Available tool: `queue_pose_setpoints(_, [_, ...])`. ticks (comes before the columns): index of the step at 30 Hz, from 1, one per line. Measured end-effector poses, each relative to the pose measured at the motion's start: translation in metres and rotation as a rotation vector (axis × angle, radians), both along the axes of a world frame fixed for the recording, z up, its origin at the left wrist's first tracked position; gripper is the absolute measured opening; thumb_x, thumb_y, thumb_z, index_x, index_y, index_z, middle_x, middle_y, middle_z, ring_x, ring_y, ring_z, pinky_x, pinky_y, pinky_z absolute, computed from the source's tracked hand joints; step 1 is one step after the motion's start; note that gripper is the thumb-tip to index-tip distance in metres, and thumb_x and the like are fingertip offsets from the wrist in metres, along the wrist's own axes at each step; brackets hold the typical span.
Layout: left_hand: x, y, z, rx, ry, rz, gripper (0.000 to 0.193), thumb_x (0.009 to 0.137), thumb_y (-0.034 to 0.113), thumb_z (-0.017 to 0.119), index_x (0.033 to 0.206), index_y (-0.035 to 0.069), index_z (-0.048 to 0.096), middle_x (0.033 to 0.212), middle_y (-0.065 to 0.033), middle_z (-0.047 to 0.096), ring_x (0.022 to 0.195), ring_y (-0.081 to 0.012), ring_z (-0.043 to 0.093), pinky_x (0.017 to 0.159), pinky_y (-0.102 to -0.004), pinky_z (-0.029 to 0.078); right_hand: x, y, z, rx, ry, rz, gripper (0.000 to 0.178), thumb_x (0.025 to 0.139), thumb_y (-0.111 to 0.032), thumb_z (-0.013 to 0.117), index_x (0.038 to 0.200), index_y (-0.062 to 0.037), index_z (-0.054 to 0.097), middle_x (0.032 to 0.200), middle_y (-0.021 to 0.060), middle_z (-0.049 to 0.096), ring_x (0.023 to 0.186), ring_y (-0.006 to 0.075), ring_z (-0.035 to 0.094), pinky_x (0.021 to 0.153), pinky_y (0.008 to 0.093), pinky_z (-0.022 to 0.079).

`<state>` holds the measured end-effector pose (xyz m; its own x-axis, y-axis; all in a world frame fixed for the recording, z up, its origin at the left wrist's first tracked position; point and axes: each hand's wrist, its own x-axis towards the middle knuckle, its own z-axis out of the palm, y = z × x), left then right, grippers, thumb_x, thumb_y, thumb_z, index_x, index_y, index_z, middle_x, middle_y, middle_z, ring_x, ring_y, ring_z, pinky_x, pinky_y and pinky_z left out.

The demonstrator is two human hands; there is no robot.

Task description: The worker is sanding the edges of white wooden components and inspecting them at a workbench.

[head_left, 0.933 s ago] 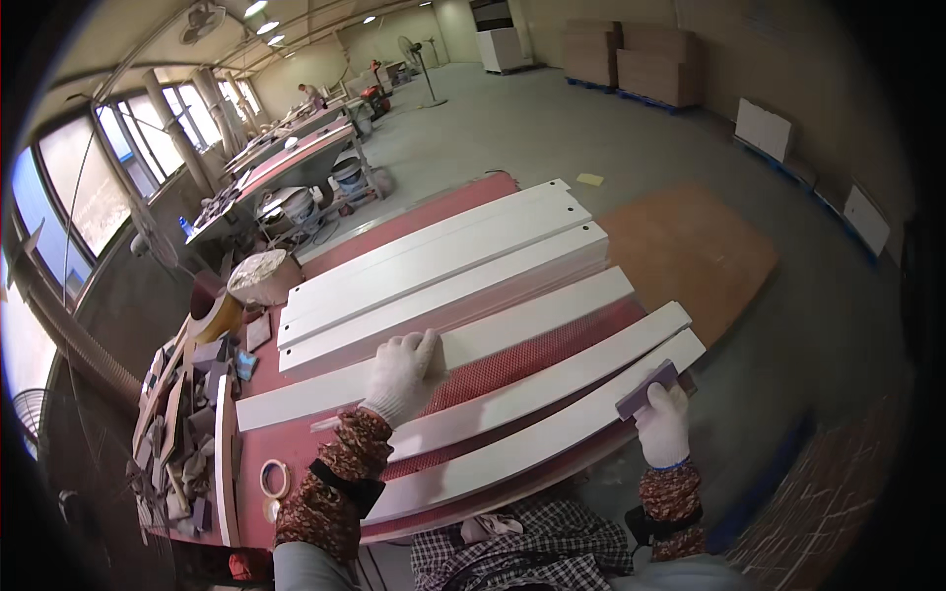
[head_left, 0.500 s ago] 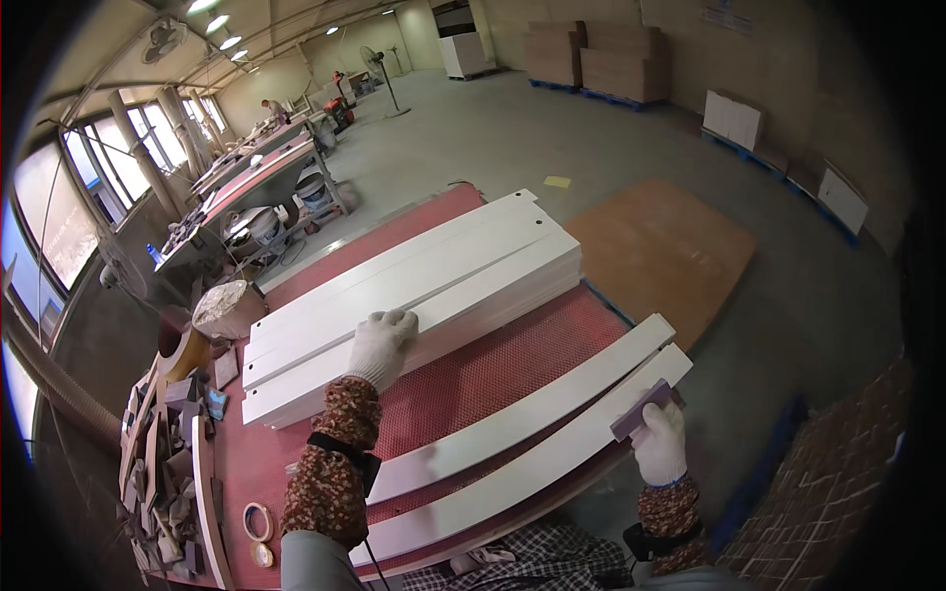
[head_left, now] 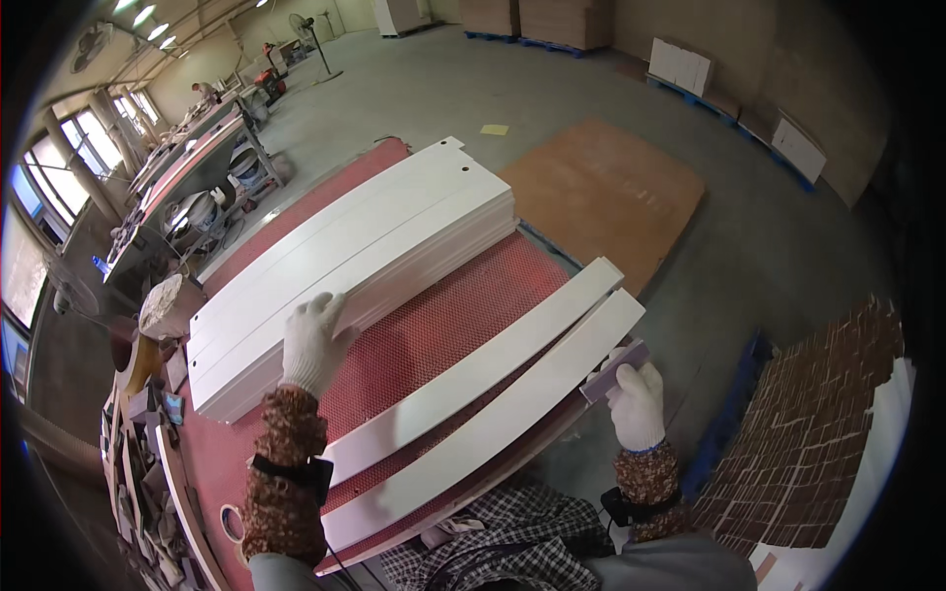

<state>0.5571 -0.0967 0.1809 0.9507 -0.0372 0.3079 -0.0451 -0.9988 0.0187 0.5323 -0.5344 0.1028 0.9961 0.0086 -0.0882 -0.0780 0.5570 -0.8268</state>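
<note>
My left hand (head_left: 313,343), in a white knitted glove, is at the near edge of a stack of long white boards (head_left: 365,241). Its fingers are apart and hold nothing; whether they touch the boards is hard to tell. In my right hand (head_left: 636,406), also gloved, is a purple-grey sanding block (head_left: 613,370). The block is beside the near edge of a long white strip (head_left: 493,424), close to its right end. A second white strip (head_left: 473,369) lies alongside, farther from me. Both strips rest on a red textured mat (head_left: 434,310).
Sanding blocks and offcuts (head_left: 148,483) crowd the table's left end near a tape roll (head_left: 233,522). A brown sheet (head_left: 606,197) lies on the floor beyond the table. Stacked brown-edged pieces (head_left: 803,433) stand at right. Another person (head_left: 205,92) is far back left.
The view has shifted right, so the scene sits further left. The stack's front board now lies flush with its neighbour, closing the gap. My right hand's block has moved off the strip's top to its near side.
</note>
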Motion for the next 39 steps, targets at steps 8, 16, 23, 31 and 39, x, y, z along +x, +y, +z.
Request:
queue_pose_setpoints(8, [-0.157,-0.092,0.023,-0.377,0.408,-0.096,0.073,0.081,0.026,0.084,0.142,0.0,0.054,0.138,-0.0233,0.059,0.129,-0.0435,0.053,0.111,-0.0534,0.041,0.021,-0.05,-0.003,-0.655,-0.059,-0.338,0.028,0.1,-0.009,0.064,0.124,0.0041,0.065,0.113,0.0047,0.067,0.104,0.0129,0.062,0.095,0.0294,0.05])
queue_pose_setpoints(16, [-0.201,-0.137,-0.044,-0.311,0.268,0.105,0.082,0.077,0.023,0.084,0.146,0.0,0.047,0.135,-0.0223,0.057,0.128,-0.0422,0.051,0.114,-0.0567,0.035,0.07,-0.101,-0.017,-0.651,-0.109,-0.6,0.036,0.101,-0.01,0.067,0.132,0.0071,0.062,0.119,0.0076,0.068,0.107,0.0143,0.062,0.097,0.0312,0.05])
queue_pose_setpoints(23, [-0.21,-0.142,-0.063,-0.23,0.193,0.133,0.084,0.074,0.023,0.085,0.145,-0.002,0.047,0.133,-0.0212,0.057,0.128,-0.0407,0.051,0.113,-0.0569,0.035,0.094,-0.089,-0.008,-0.847,-0.162,-0.358,0.028,0.102,-0.009,0.066,0.126,0.0055,0.063,0.113,0.0058,0.069,0.102,0.0129,0.064,0.095,0.0309,0.052])
queue_pose_setpoints(31, [-0.199,-0.141,-0.053,-0.202,0.191,0.133,0.085,0.074,0.025,0.085,0.146,-0.002,0.047,0.134,-0.0216,0.057,0.129,-0.0399,0.051,0.115,-0.0574,0.034,0.11,-0.077,0.004,-0.927,-0.241,-0.325,0.02,0.099,-0.012,0.067,0.112,0.0035,0.067,0.098,0.0056,0.072,0.089,0.0122,0.066,0.085,0.0305,0.053])
queue_pose_setpoints(39, [-0.2,-0.139,-0.057,-0.198,0.2,0.127,0.085,0.076,0.027,0.084,0.146,-0.003,0.047,0.135,-0.0185,0.057,0.13,-0.0385,0.051,0.116,-0.0573,0.034,0.112,-0.086,-0.007,-0.972,-0.285,-0.394,0.022,0.099,-0.013,0.067,0.114,0.0039,0.067,0.097,0.0065,0.072,0.087,0.0122,0.067,0.082,0.0303,0.055])
